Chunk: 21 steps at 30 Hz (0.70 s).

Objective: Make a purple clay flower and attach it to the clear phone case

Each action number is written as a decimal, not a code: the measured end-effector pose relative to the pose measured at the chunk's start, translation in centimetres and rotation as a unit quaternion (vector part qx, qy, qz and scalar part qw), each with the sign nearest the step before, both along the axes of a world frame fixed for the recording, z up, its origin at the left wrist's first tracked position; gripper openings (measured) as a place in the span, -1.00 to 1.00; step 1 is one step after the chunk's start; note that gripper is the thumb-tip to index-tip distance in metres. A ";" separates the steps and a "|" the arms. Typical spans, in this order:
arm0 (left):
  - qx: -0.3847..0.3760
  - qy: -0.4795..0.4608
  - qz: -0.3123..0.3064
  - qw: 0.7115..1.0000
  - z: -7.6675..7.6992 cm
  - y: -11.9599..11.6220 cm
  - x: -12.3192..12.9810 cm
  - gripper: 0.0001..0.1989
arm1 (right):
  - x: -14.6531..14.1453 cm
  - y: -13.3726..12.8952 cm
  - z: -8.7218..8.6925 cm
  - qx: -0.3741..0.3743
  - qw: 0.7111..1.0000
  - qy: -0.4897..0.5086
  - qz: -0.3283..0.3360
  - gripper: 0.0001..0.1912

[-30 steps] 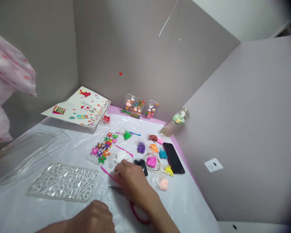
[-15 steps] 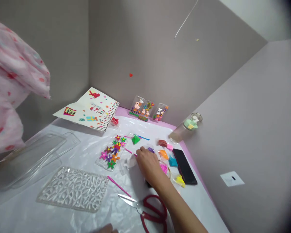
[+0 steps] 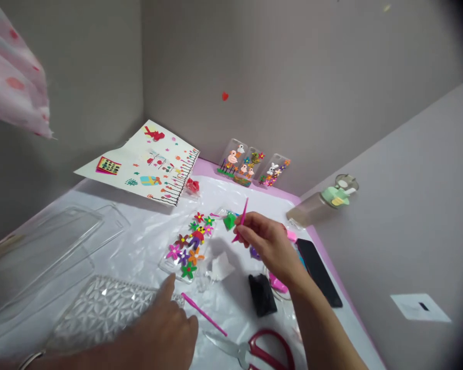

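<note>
My right hand [image 3: 268,241] pinches a thin pink clay modelling tool [image 3: 245,211] between thumb and fingers, raised above the table near a lump of green clay [image 3: 229,221]. My left hand [image 3: 165,326] reaches in from the bottom, index finger stretched out and the others bent, holding nothing. Its fingertip is by the lower edge of a clear phone case [image 3: 165,264], decorated with colourful clay flowers and a small figure [image 3: 197,236]. A second pink modelling tool [image 3: 204,313] lies to the right of this hand. White clay [image 3: 220,267] sits on its wrapper between the hands.
Red-handled scissors [image 3: 243,354], black clay [image 3: 262,294] and a dark phone [image 3: 319,272] lie on the right. A bottle [image 3: 312,208] leans there. Decorated cases [image 3: 250,164] and a drawing [image 3: 139,169] stand behind. A textured clear sheet [image 3: 96,308] and clear cases [image 3: 42,252] lie left.
My right hand has picked up the pink tool from the table and lifted it. My left hand has come up from the bottom edge towards the decorated case. The view has shifted slightly.
</note>
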State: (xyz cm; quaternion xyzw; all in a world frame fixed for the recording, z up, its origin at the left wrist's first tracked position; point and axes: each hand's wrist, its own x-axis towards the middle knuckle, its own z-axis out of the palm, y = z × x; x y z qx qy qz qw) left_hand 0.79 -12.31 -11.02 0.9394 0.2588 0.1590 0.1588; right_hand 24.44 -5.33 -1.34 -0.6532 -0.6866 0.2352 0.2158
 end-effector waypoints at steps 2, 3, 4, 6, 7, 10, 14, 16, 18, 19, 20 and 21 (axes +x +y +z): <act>0.036 0.032 -0.011 0.999 -0.3 0.2 0.1 -0.77 | -1.3 0.3 0.0 0.017 0.972 0.233 0.015 -0.80; 0.054 0.051 -0.018 0.997 -0.5 0.3 0.2 -0.79 | -2.1 0.4 -0.3 0.022 0.949 0.315 0.014 -0.81; 0.058 0.066 -0.028 0.996 -0.5 0.4 0.3 -0.81 | -2.9 0.5 -0.7 0.024 0.933 0.360 0.008 -0.83; 0.047 0.096 -0.038 0.994 -0.4 0.8 0.8 -0.84 | -4.2 0.3 -1.8 0.018 0.915 0.403 -0.013 -0.83; 0.040 0.114 -0.039 0.992 -0.2 1.0 1.1 -0.83 | -4.7 0.0 -2.4 0.009 0.908 0.419 -0.024 -0.82; 0.018 0.148 -0.057 0.987 0.6 1.5 1.8 -0.79 | -5.4 -1.2 -3.4 -0.033 0.885 0.462 -0.046 -0.79; 0.034 0.143 -0.094 0.985 0.9 1.7 2.4 -0.81 | -5.5 -3.3 -3.6 -0.050 0.889 0.449 -0.072 -0.78; 0.065 0.122 -0.085 0.987 0.4 1.4 2.6 -0.84 | -5.4 -4.2 -3.9 -0.014 0.916 0.392 -0.087 -0.77; 0.090 0.095 -0.077 0.988 -0.1 1.1 2.7 -0.86 | -5.4 -4.8 -4.6 0.031 0.942 0.324 -0.081 -0.76; 0.097 0.085 -0.075 0.989 -0.4 1.0 2.7 -0.86 | -5.4 -4.9 -5.0 0.050 0.953 0.291 -0.068 -0.77; 0.101 0.078 -0.076 0.989 -0.6 0.8 2.7 -0.85 | -5.4 -5.0 -5.4 0.065 0.962 0.261 -0.052 -0.79; 0.104 0.076 -0.077 0.989 -0.8 0.7 2.7 -0.85 | -5.4 -5.1 -5.7 0.076 0.969 0.234 -0.034 -0.81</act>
